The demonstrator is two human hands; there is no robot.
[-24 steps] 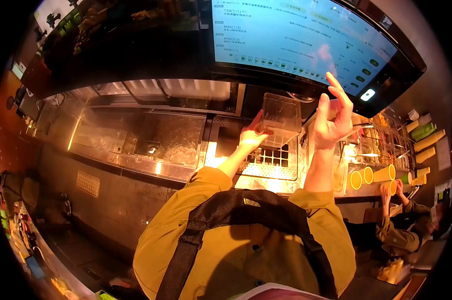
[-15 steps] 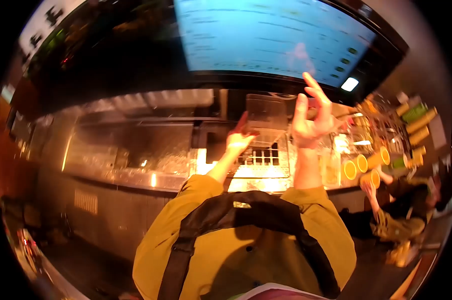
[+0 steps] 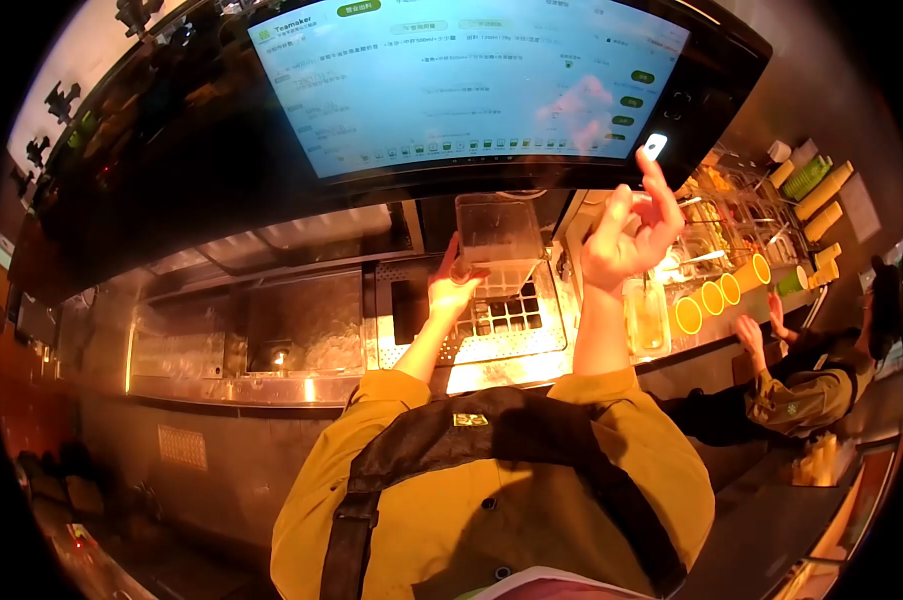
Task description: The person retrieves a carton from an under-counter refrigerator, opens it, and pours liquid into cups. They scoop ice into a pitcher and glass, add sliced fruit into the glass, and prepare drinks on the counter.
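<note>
My left hand (image 3: 456, 291) grips a clear, square-sided plastic container (image 3: 499, 228) by its left side, over a square grid (image 3: 502, 315) in the metal counter. My right hand (image 3: 627, 240) is raised and holds nothing. Its index finger stretches up to a small lit white panel (image 3: 656, 146) on the dark frame of a large screen (image 3: 472, 90), and the fingertip seems to touch the panel's lower edge. The other fingers are loosely bent. Rows of text and green buttons show on the screen.
Right of my arm stand a clear container (image 3: 647, 318) and several yellow cups (image 3: 689, 316). Behind them are trays of ingredients (image 3: 717, 205). A co-worker (image 3: 807, 395) stands at the right with both hands near the cups. A steel basin (image 3: 307, 320) lies left.
My right index finger has gone from the screen's lower edge to the white panel. The view has shifted, and the co-worker has let go of a yellow cup.
</note>
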